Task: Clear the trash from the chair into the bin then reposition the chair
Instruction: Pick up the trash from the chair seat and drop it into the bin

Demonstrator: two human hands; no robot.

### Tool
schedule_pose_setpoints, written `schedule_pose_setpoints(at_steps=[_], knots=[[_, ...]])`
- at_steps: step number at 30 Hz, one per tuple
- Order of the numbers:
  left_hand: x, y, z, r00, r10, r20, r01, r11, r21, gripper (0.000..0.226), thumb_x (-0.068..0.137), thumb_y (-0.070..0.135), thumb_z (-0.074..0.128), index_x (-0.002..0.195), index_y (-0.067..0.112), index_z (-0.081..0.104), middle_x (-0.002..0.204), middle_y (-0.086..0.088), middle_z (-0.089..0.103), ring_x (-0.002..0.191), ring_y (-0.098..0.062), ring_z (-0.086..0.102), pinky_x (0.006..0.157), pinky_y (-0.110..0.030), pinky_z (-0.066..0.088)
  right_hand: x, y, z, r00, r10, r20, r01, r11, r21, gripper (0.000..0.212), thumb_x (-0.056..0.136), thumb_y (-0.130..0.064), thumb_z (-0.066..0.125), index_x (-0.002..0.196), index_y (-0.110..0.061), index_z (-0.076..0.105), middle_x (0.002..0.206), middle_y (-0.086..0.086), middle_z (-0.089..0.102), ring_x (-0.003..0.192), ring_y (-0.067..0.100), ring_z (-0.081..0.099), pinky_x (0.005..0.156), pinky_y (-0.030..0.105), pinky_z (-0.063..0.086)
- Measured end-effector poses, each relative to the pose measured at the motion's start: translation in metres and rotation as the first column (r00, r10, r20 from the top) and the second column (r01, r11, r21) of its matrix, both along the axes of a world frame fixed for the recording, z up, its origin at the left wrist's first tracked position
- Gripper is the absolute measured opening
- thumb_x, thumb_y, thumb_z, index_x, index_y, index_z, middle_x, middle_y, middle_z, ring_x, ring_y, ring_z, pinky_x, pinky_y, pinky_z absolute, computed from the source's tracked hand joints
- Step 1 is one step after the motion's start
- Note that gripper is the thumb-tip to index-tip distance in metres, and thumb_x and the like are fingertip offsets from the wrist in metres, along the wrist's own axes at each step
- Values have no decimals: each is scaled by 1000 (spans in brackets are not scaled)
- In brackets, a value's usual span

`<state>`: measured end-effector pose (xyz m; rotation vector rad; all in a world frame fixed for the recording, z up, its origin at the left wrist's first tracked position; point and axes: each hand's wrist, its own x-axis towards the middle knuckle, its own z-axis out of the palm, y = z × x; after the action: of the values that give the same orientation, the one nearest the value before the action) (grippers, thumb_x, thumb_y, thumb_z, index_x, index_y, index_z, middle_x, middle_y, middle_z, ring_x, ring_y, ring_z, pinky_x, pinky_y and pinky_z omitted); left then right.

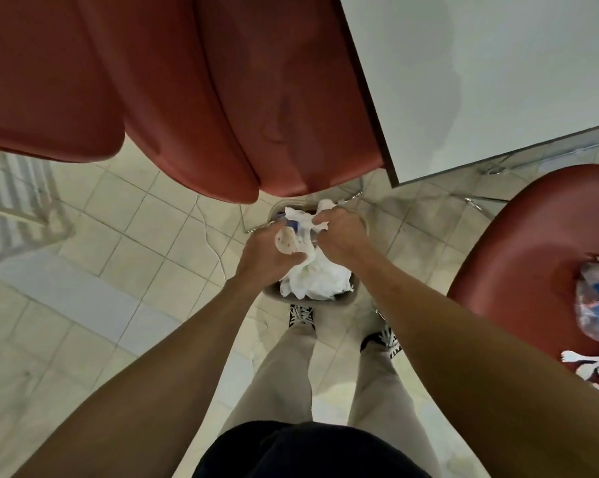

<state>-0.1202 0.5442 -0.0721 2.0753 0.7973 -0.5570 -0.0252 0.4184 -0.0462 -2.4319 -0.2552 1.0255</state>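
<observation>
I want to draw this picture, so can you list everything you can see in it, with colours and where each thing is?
Bin: one, grey-brown, on the floor below both hands.
Tissues: a white crumpled heap, in the bin.
Red chairs: three, top left.
Chair with trash: one, red, right.
Plastic bag: one, clear with blue, on that chair.
White scraps: a few, on that chair's near edge.
Table: one, white, top right.
Floor: pale tiles.
Shoes: two, black and white.
Left hand: grips tissue.
Right hand: grips tissue.
</observation>
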Motion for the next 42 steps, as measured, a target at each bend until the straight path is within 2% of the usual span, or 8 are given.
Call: schedule_pose_setpoints(at_steps=[5, 11, 14, 18, 22, 28, 36, 42], knots=[[-2, -2, -12, 998, 10, 66, -10, 1000, -4, 77, 69, 39, 83, 136, 20, 49, 134, -3, 54, 124, -22, 49, 100, -36, 42, -10, 11, -17, 991, 96, -89, -99, 994, -38, 37, 88, -4, 52, 122, -14, 63, 127, 5, 60, 114, 22, 57, 94, 29, 47], [0, -5, -4, 996, -61, 59, 55, 993, 100, 88, 63, 54, 81, 139, 29, 44, 141, 1, 46, 129, -20, 43, 98, -42, 44, -10, 1, -10, 998, -34, -59, 35, 999, 13, 35, 90, -9, 53, 122, -17, 63, 127, 4, 61, 110, 20, 60, 92, 30, 49], [7, -11, 9, 995, -70, 69, 60, 988, 143, 88, 60, 56, 81, 137, 34, 45, 142, 4, 44, 131, -19, 41, 99, -42, 43, -5, -17, 2, 998, -56, -34, 56, 998, 8, 36, 89, -10, 54, 124, -17, 62, 125, 1, 62, 109, 17, 61, 84, 18, 45], [19, -27, 26, 987, -129, 96, 111, 979, 172, 83, 59, 64, 75, 133, 39, 46, 138, 8, 47, 128, -17, 42, 99, -41, 44, -3, -48, 12, 990, -140, 5, 140, 990, -6, 38, 88, -11, 52, 123, -21, 62, 131, 1, 58, 112, 18, 59, 85, 24, 48], [34, -54, 41, 976, -186, 115, 158, 964, 216, 79, 60, 65, 74, 129, 38, 50, 136, 6, 49, 126, -16, 45, 96, -41, 47, -3, -87, 19, 983, -185, 12, 184, 983, 19, 33, 81, -6, 50, 106, -15, 69, 111, 6, 68, 103, 27, 63, 76, 24, 44], [57, -118, 60, 929, -347, 127, 312, 920, 237, 67, 63, 61, 76, 122, 36, 56, 131, 5, 53, 124, -19, 48, 94, -38, 44, -1, -164, 30, 938, -347, 20, 346, 937, 43, 41, 87, -8, 52, 126, -16, 61, 130, 4, 61, 117, 21, 58, 101, 30, 47], [96, -236, 71, 799, -600, 38, 584, 790, 187, 78, 64, 66, 74, 130, 33, 51, 140, 2, 48, 128, -22, 45, 97, -39, 42, 8, -293, 47, 829, -557, 51, 553, 830, 72, 40, 86, -11, 51, 124, -16, 63, 129, 6, 62, 114, 22, 59, 98, 30, 48], [129, -334, 72, 730, -680, 70, 662, 729, 176, 76, 67, 59, 76, 133, 30, 50, 140, 0, 49, 129, -23, 45, 104, -42, 40, 10, -389, 46, 732, -674, 102, 669, 738, 81, 30, 81, -5, 52, 105, -10, 70, 110, 11, 70, 106, 31, 63, 94, 39, 50]])
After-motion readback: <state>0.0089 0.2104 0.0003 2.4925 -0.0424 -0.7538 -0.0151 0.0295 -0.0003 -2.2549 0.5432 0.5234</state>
